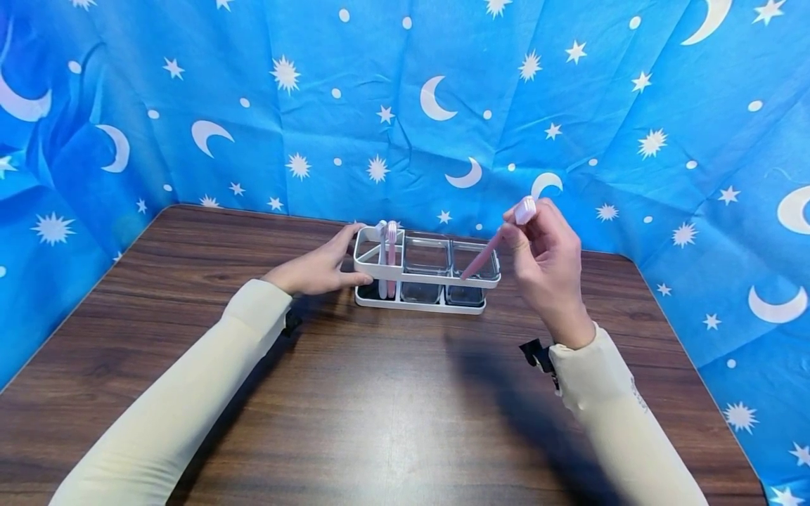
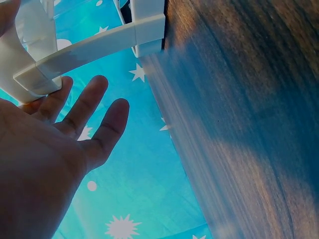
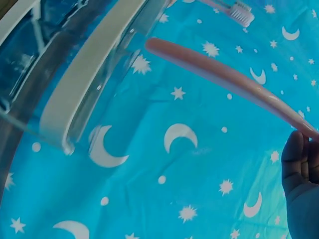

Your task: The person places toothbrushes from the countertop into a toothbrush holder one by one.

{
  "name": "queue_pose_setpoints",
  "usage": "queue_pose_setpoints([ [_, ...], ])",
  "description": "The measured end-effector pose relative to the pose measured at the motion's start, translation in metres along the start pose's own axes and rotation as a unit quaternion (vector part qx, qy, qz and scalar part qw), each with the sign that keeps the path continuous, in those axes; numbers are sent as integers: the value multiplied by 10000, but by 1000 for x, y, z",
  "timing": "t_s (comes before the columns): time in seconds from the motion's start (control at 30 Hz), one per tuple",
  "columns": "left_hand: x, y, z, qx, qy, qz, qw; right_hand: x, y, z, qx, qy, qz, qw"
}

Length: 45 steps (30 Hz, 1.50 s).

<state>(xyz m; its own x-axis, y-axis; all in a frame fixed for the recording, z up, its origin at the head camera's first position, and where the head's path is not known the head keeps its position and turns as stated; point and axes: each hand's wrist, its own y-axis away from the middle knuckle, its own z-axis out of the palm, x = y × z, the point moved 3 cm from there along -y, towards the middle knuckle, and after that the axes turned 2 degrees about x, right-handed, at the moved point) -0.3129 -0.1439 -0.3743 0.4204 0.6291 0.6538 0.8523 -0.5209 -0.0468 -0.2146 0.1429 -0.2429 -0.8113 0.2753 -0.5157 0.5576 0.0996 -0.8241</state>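
Note:
A white two-tier toothbrush holder [image 1: 430, 275] with clear cups stands on the table. At its left end, my left hand [image 1: 319, 266] grips the frame, thumb on the front and fingertips at the top back corner. In the left wrist view, the other fingers [image 2: 112, 124] extend past the frame. My right hand [image 1: 549, 260] pinches a pink toothbrush [image 1: 484, 254] near its bristles. Its handle end slants down to the left, overlapping the right clear cup [image 1: 468, 253]. A white toothbrush [image 1: 382, 246] and another pink toothbrush [image 1: 391, 249] stand upright in the holder's left section.
The dark wood table [image 1: 380, 393] extends in front of the holder and to both sides. Behind it hangs a blue cloth [image 1: 354, 119] with white moons and stars, also closing off the left and right sides. A middle clear cup [image 1: 425, 256] sits in the holder.

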Motion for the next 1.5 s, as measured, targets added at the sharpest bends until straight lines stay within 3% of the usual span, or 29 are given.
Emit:
queue_pose_setpoints([
  [0.4,-2,-2,0,19,-78,-2,10000,-12,-10,25,276,-282,-742,9965],
  [0.7,-5,-1,1,24,-55,5,10000,-6,-12,54,204,-436,-920,9946],
  [1.1,-5,-2,1,-15,-185,-88,9998,29,-3,85,-185,-167,32,9997],
  [1.27,-4,-2,1,-25,-174,-126,9998,54,7,99,-595,52,439,9972],
  [1.5,-3,-1,0,-15,-138,-118,9998,69,17,110,-996,290,854,9909],
])
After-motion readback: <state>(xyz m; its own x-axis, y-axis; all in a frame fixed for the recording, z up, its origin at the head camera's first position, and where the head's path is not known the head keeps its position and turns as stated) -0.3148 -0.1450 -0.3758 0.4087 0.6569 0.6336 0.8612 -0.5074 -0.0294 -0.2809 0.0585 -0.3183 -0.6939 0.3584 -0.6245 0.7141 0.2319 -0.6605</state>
